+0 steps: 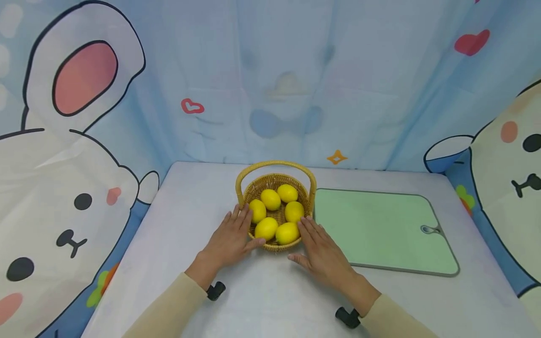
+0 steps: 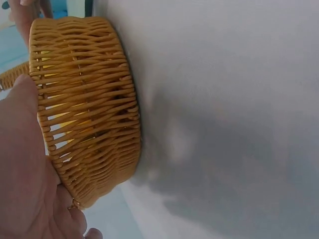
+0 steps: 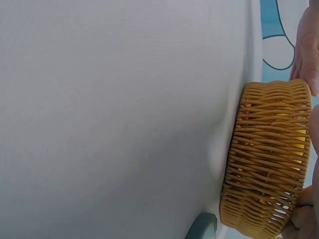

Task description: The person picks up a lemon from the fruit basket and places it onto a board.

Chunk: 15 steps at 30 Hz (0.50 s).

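Note:
A woven wicker basket (image 1: 276,247) with an arched handle (image 1: 276,163) stands on the white table, holding several yellow lemons (image 1: 266,228). My left hand (image 1: 230,237) rests along its left side, fingers straight and thumb at the front rim. On the opposite side, my right hand (image 1: 323,253) touches the rim with extended fingers, its thumb held out in front. From the left wrist view, the basket's wall (image 2: 89,109) shows with yellow between the strands, and the left thumb lies at the rim. In the right wrist view the basket (image 3: 269,159) sits upright on the cloth.
A pale green cutting board (image 1: 380,230) with a grey edge lies right of the basket, close to it. Behind the table hangs a blue curtain (image 1: 287,70) with cartoon prints. White cloth (image 1: 262,300) covers the tabletop.

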### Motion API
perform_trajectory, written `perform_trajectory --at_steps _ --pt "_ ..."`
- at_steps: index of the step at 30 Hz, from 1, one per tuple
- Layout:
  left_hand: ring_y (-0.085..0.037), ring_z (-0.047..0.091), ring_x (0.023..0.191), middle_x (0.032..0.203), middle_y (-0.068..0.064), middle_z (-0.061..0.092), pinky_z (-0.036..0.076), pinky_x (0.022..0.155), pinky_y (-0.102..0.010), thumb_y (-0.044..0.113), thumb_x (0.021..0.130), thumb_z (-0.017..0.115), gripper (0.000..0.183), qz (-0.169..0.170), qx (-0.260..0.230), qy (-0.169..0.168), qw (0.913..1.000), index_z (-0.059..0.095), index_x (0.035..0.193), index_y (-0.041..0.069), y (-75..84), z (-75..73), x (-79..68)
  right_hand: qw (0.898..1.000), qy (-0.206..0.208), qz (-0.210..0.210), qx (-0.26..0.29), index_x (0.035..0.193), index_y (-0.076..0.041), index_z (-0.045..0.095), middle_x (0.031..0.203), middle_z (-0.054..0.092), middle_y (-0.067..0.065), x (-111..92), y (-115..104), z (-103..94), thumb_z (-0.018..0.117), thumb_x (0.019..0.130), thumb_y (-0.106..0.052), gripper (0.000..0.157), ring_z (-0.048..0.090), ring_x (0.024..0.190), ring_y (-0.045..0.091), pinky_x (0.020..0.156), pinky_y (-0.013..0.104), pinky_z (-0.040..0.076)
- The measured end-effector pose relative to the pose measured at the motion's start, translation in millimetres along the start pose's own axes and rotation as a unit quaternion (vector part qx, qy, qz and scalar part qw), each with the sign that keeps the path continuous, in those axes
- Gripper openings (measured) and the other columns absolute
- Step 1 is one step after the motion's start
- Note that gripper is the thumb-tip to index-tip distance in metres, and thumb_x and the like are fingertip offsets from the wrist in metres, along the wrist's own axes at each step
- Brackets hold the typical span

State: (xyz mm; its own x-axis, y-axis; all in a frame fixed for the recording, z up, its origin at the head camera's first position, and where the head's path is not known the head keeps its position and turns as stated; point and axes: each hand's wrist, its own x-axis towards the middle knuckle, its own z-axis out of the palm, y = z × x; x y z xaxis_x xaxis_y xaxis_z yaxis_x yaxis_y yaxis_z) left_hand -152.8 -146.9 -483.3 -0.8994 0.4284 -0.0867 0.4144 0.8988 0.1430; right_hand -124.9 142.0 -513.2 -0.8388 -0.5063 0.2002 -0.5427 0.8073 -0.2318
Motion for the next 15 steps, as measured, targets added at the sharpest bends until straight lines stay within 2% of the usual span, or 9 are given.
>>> perform_trajectory --at_steps 5,10,13,15 --pt "-0.036 0.005 0.164 0.177 -0.018 0.005 0.014 0.133 -0.053 0.071 0.106 0.033 0.096 0.003 -0.005 0.002 1.0 0.013 0.168 0.0 0.0 -0.8 -2.7 0.999 0.002 0.014 0.044 0.16 0.008 0.035 0.169 0.032 0.026 3.2 -2.6 -5.7 0.068 0.101 -0.05 0.088 0.028 0.159 0.04 0.128 0.057 0.029" --pt "-0.035 0.004 0.164 0.177 -0.018 0.005 0.014 0.133 -0.052 0.072 0.105 0.034 0.098 0.007 -0.007 0.001 1.0 0.012 0.168 0.0 -0.6 -0.9 -3.7 0.994 0.042 0.027 0.093 0.158 0.004 0.042 0.164 0.042 0.025 11.3 -5.8 -18.3 0.076 0.099 -0.039 0.081 0.044 0.149 0.043 0.119 0.06 0.042" --pt "-0.035 0.004 0.164 0.177 -0.019 0.006 0.014 0.133 -0.052 0.072 0.105 0.036 0.099 0.008 -0.015 0.003 0.9999 0.012 0.168 -0.001 -1.0 -0.4 -3.7 0.992 0.063 0.022 0.111 0.155 0.002 0.047 0.16 0.045 0.025 20.2 -8.5 -25.7 0.08 0.096 -0.032 0.075 0.049 0.143 0.045 0.113 0.061 0.048" --pt "-0.035 0.005 0.164 0.177 -0.019 0.007 0.015 0.133 -0.052 0.071 0.104 0.037 0.099 0.009 -0.019 0.005 0.9998 0.013 0.168 -0.001 -1.0 -0.2 -3.5 0.99 0.065 0.018 0.126 0.154 -0.001 0.051 0.159 0.047 0.025 28.3 -10.7 -29.4 0.081 0.096 -0.029 0.071 0.049 0.143 0.045 0.112 0.062 0.048"
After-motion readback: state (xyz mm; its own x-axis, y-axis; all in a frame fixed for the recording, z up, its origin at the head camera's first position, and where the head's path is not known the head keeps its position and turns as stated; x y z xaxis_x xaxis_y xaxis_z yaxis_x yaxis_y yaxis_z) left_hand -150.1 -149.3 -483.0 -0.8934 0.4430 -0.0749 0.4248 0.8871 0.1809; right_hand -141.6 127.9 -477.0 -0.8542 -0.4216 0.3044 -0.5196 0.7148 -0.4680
